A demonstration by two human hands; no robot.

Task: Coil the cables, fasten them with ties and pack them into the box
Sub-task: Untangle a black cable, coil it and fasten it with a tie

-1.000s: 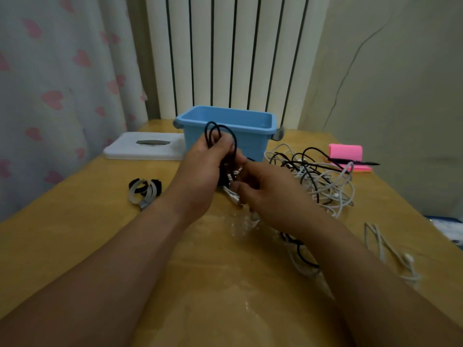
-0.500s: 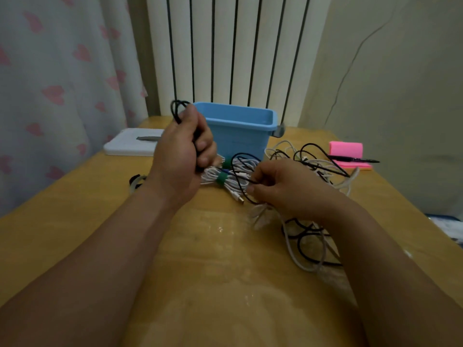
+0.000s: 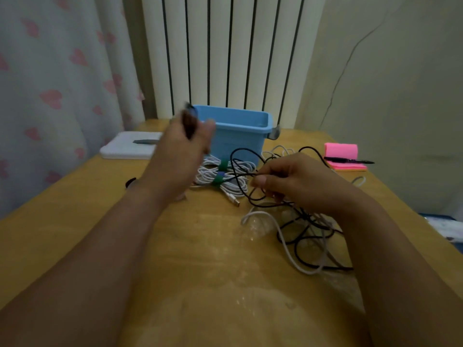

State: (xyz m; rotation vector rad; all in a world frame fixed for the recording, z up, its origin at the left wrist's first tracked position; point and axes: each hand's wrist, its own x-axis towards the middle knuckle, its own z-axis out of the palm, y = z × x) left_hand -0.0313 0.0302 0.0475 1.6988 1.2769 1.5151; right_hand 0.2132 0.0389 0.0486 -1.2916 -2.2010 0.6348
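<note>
I am viewing a glossy yellow wooden table (image 3: 100, 221) standing against a white ribbed radiator (image 3: 225, 53), with a pale curtain printed with pink hearts (image 3: 50, 83) on the left and a cracked beige wall (image 3: 388, 83) on the right. The left hand (image 3: 180, 151), blurred, is curling its fingers round a dark cable loop (image 3: 189, 121) beside the open blue plastic box (image 3: 240, 136). The right hand (image 3: 295, 181) is pinching a thin black cable (image 3: 240, 166) between thumb and fingers above the loose tangle of black and white cables (image 3: 308, 234). White coiled cables bound with green ties (image 3: 220, 176) are lying against the box front. A white flat lid (image 3: 127, 149) is resting left of the box, and a pink sticky-note pad (image 3: 343, 156) is sitting at the far right.
</note>
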